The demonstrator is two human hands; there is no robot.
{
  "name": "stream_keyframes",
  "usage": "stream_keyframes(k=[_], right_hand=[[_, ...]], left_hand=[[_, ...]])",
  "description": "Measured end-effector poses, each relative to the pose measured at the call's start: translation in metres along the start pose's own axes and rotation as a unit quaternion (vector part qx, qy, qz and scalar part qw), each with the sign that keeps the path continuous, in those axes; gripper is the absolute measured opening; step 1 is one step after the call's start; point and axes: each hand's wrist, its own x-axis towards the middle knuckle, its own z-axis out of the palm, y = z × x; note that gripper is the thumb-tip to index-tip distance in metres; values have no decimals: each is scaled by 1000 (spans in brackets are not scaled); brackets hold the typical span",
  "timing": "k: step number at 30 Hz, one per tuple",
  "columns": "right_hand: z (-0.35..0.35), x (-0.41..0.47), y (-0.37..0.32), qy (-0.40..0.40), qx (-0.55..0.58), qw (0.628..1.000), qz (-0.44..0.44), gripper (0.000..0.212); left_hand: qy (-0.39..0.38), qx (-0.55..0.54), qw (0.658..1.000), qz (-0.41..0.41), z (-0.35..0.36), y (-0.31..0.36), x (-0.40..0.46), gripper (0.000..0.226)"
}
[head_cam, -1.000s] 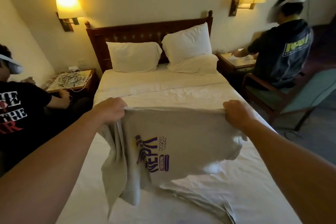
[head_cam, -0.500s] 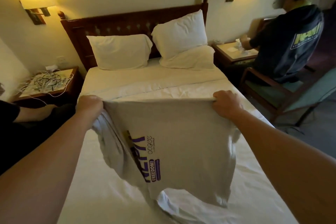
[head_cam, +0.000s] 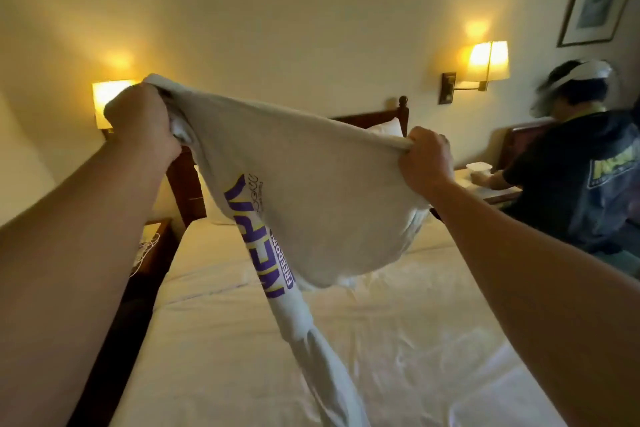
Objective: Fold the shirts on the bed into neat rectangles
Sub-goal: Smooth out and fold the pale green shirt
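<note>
Left lamp (head_cam: pixel 107 97): a wall light glows behind the raised fist, partly hidden by it.

Left hand (head_cam: pixel 143 121): lifted high, fingers curled tight round a bunched corner of the shirt.

Nightstand (head_cam: pixel 152 243): a dark bedside table holds a tangle of white cord at the frame's left edge.

Shirt (head_cam: pixel 311 198): a pale grey tee with purple lettering hangs in the air between both fists, its top edge pulled taut and sloping down to the right; the body billows, and one end trails in a twisted rope toward the sheet, though whether it touches is hard to tell through the blur.

Bed (head_cam: pixel 398 357): white, creased sheet lies below the shirt; a dark wooden headboard (head_cam: pixel 391 114) and a sliver of pillow show behind the cloth.

Right hand (head_cam: pixel 424 161): lower than the left, fingers pinching the other end of the top edge.

Right lamp (head_cam: pixel 485 61): lit on the wall, near a framed picture.

Seated person (head_cam: pixel 588 163): in a dark printed top, bent over a side table beyond the bed.

Step in hand: likely shaking the shirt out flat before the first fold.

Next move: probably lowering it onto the sheet, level and untwisted, with the trailing end spread so the sides can be folded in.
</note>
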Motion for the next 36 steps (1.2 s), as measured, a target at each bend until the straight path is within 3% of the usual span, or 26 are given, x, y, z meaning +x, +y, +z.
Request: stream_keyframes(k=[1,2,4,9,12,14,19,23,27,29,31,34,36], right_hand=[[-2,1,-6,14,11,1000,3,24],[-3,0,-9,20,13,1000,3,25],[-3,-12,-8,10,-6,1000,-4,25],[8,-86,35,-48,-44,998,-11,18],[21,-171,84,-102,-68,992,-27,19],[26,-239,124,-156,-86,983,-34,23],[25,-434,228,-249,-97,963,-39,25],[4,-592,304,-351,-131,927,-38,26],[-23,-715,364,-479,-171,861,1,30],[-35,-751,377,-523,-220,824,12,40],[-47,-770,380,-514,-263,815,39,47],[-60,-781,383,-438,-273,848,120,61],[-65,-782,393,-396,-255,869,154,58]], left_hand=[[-9,-94,995,-24,-7,6,1,14],[-22,-177,983,-33,-13,6,-3,17],[30,-237,971,4,-22,-15,-13,22],[11,-83,988,127,-35,-127,-66,26],[-86,110,973,183,-48,-232,-114,35],[-148,221,939,219,-59,-306,-160,31],[-324,418,772,353,-94,-491,-309,35],[-454,449,691,337,-116,-615,-434,39],[-528,491,632,283,-121,-699,-534,44],[-523,530,617,254,-116,-713,-571,42],[-506,547,619,247,-105,-718,-604,49],[-504,507,633,297,-76,-718,-641,53],[-511,479,638,321,-49,-711,-654,47]])
